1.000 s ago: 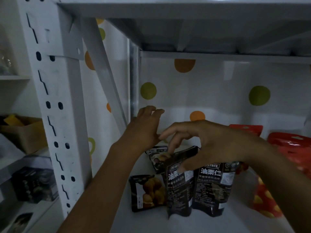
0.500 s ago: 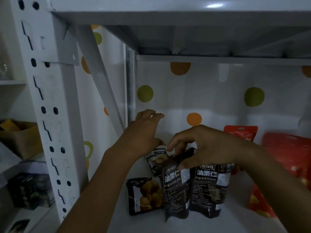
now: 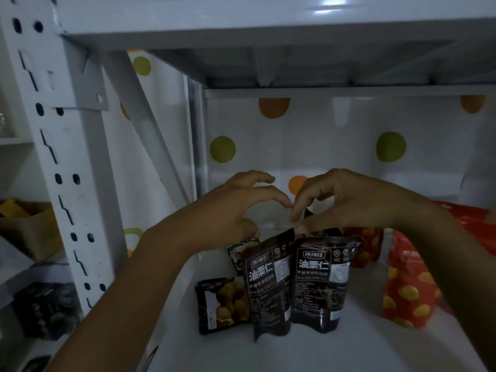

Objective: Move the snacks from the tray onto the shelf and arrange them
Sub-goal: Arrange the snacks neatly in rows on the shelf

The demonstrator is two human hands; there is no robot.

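Two black snack pouches (image 3: 268, 285) (image 3: 322, 280) stand side by side on the white shelf board (image 3: 335, 353). A third black pouch (image 3: 220, 304) with a chestnut picture leans to their left, and another (image 3: 239, 252) shows behind it. My left hand (image 3: 233, 208) hovers over the left pouches, fingers apart and curled, holding nothing. My right hand (image 3: 343, 202) curls just above the tops of the standing pouches. A dark pouch corner shows under its fingers, and I cannot tell whether it grips it. The tray is out of view.
Red snack pouches (image 3: 408, 291) (image 3: 365, 248) stand to the right on the same board. A perforated white upright (image 3: 67, 157) and a diagonal brace (image 3: 150, 135) bound the left side. The upper shelf (image 3: 295, 25) hangs close overhead. A cardboard box (image 3: 24, 226) sits on the neighbouring shelf.
My right hand has lifted from the tops of the two black pouches, which now stand upright. My left hand has moved right, its fingertips now close to the right hand's.
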